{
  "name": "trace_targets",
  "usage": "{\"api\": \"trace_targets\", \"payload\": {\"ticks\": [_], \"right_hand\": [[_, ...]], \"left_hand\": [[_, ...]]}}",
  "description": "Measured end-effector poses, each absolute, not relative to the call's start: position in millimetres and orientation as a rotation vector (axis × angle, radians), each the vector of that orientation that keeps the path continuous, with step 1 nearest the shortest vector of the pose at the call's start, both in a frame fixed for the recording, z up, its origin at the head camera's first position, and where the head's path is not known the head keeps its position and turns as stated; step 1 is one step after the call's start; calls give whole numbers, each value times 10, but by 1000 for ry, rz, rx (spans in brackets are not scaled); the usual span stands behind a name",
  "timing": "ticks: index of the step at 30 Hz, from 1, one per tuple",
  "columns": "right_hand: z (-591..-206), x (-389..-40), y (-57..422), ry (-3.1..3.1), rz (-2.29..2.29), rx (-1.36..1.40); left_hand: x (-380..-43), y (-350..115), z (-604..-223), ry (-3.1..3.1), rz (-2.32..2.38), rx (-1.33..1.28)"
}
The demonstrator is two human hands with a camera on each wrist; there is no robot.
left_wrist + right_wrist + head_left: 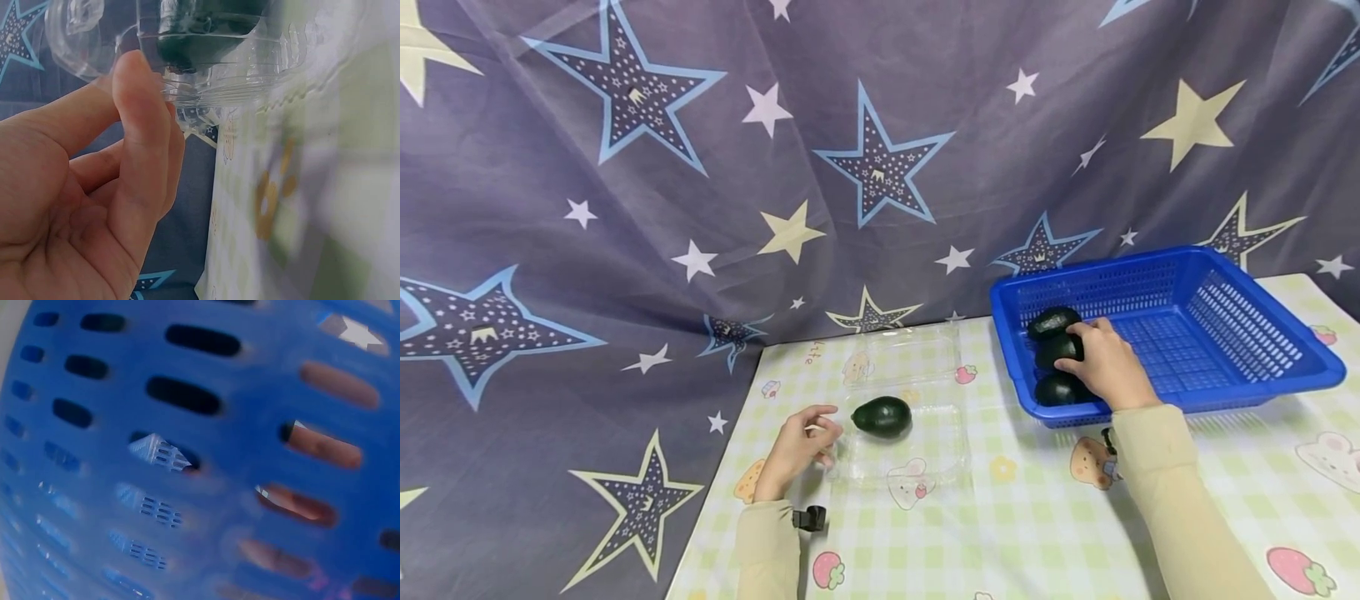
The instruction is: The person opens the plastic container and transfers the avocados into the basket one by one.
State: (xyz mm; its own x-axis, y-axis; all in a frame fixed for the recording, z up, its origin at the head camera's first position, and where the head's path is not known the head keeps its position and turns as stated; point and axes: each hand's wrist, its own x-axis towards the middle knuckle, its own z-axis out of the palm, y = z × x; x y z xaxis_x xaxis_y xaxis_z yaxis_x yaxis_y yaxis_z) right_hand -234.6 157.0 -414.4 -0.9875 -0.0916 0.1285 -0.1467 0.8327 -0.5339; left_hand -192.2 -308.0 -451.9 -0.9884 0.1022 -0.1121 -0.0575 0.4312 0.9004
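Observation:
A dark green avocado (882, 417) lies in the base of an open clear plastic clamshell box (936, 454). At the box's left edge is my left hand (801, 442), its fingers loosely bent. In the left wrist view a fingertip of the left hand (125, 156) overlaps the box wall (262, 62). My right hand (1108, 362) reaches into a blue plastic basket (1255, 387) and grips the middle avocado (1056, 353) between thumb and fingers. Another avocado (1051, 322) lies behind it and one (1060, 389) in front. Slotted basket wall (206, 437) mostly hides this hand in the right wrist view.
The clamshell's lid (910, 354) lies folded back toward the curtain. A checked, cartoon-printed cloth (1000, 525) covers the table. Behind it hangs a dark star-patterned curtain (925, 242), also dropping past the table's left edge. The basket's raised rim surrounds the right hand's avocados.

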Motion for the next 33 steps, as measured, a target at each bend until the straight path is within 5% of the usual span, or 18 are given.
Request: {"api": "trace_targets", "payload": {"ticks": [33], "right_hand": [[-3883, -2280, 1272, -2762, 894, 296]], "left_hand": [[-1928, -3060, -4514, 2526, 1600, 2]]}}
